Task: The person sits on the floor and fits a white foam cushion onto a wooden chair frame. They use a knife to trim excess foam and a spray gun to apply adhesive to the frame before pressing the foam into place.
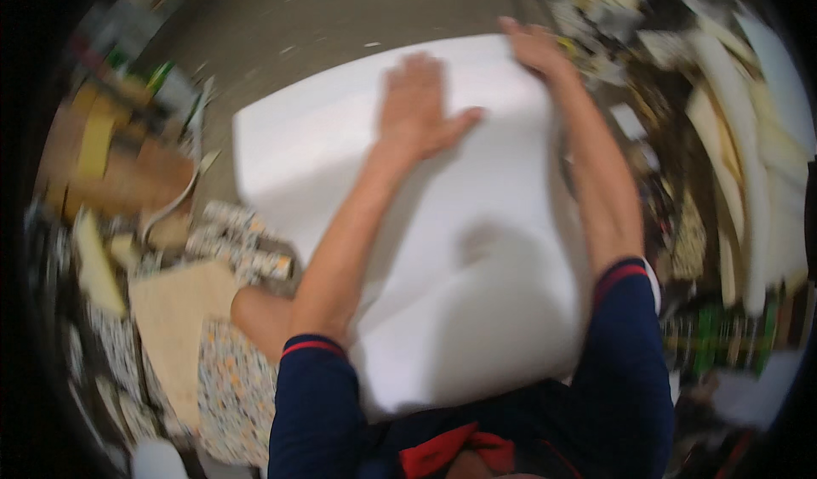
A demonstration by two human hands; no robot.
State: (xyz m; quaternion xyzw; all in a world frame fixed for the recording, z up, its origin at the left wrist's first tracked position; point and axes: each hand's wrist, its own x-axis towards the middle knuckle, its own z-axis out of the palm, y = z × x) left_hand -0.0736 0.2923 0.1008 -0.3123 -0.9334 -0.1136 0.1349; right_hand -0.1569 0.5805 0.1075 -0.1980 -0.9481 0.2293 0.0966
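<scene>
Closest in, navy sleeves with red trim (317, 346) come up from the lower edge, and a big white foam slab (477, 249) lies right in front of the person, its near end almost against the body and its far end out over the brown floor (340, 11). The near part of the slab bulges and carries a soft shadow, so it looks curved rather than flat.

Moving out along the bare forearms: the left hand (417, 109) lies palm down on the far half of the slab, fingers straight and close together, thumb out to the side. It presses, it grips nothing. Further right, the right hand (534, 49) sits at the slab's far right edge, fingers reaching over the rim; whether they curl under it I cannot tell, the frame is blurred.

To the left, patterned fabric pieces (230, 385) and a tan cloth (174, 309) lie by the person's knee. On the right, pale foam offcuts (740, 164) are stacked in a heap.

The risk as I judge it: foam is springy, and with only a flat palm holding it, the slab could spring up or slide across the floor if pressure eases. The right-hand hold at the very edge looks thin, and a slip there would let that corner flip loose.
</scene>
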